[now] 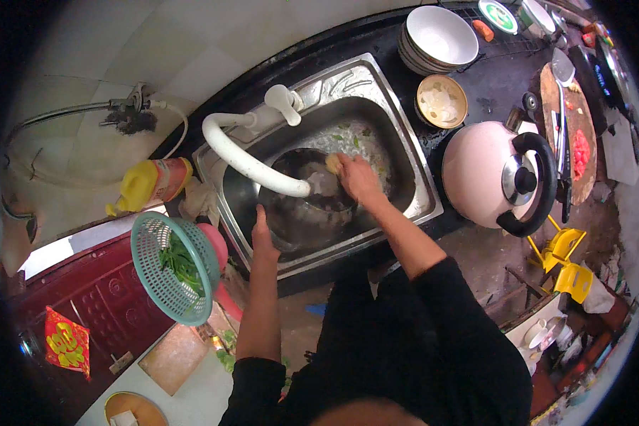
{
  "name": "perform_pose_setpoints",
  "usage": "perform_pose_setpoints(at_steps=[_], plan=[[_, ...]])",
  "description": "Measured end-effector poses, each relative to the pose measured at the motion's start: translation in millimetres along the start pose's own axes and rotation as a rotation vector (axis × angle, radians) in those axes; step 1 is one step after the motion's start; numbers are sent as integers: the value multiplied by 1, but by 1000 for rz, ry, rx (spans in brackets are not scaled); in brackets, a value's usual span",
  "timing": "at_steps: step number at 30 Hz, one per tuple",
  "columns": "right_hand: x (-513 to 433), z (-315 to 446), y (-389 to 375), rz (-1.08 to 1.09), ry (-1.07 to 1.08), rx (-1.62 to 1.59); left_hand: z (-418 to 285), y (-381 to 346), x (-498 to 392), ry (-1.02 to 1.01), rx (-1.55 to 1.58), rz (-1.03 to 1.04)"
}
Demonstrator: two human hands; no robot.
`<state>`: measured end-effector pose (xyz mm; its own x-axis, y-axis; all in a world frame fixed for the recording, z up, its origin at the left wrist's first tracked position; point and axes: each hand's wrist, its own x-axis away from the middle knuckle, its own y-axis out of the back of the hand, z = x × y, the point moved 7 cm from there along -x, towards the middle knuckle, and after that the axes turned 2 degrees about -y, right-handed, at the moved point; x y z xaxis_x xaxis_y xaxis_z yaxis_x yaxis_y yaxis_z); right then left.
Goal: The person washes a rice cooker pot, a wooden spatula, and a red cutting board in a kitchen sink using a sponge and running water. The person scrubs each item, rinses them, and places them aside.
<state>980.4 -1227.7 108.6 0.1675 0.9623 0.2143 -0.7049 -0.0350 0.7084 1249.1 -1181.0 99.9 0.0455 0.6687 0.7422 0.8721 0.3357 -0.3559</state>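
Observation:
A dark round pan (298,226) rests tilted in the stainless steel sink (423,205), with some water in it. My left hand (264,237) holds the pan's near left rim, thumb up along the edge; its other fingers are hidden. Pinched in my right hand (359,180) is a small yellowish scrubbing pad (333,163), held against the pan's inner right side. Over the pan curves a white faucet spout (255,168), its tip close above the inside. Bits of green leaf (355,141) lie on the wet sink floor behind my right hand.
Right of the sink stand a pink kettle (476,173), a small bowl of eggshells (441,102) and stacked white bowls (442,37). Farther right, a wooden chopping board (554,106) carries a spatula (563,69) and chopped red food. At left are a green colander (152,277) of greens and a yellow bottle (141,183).

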Motion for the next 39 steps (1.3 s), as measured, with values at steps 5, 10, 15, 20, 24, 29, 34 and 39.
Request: perform_pose_setpoints(at_steps=[5,10,15,20,24,29,34,39], plan=[[69,64,28,-23,83,-186,-1,-13,-2,-49,74,120],[-6,80,1,106,137,-58,-2,-13,1,-53,-82,12],[-14,-14,2,140,-197,109,4,-28,1,-61,80,103],[53,-9,16,69,-98,-148,12,-43,1,54,316,238],[61,-4,15,164,-121,-511,18,-49,-9,149,409,325],[57,-25,5,229,-268,-836,33,-59,-27,167,401,363],[63,-40,8,250,-352,-1132,45,-65,-22,180,356,262],[70,-32,16,409,-332,-1248,45,-64,-17,195,422,294]])
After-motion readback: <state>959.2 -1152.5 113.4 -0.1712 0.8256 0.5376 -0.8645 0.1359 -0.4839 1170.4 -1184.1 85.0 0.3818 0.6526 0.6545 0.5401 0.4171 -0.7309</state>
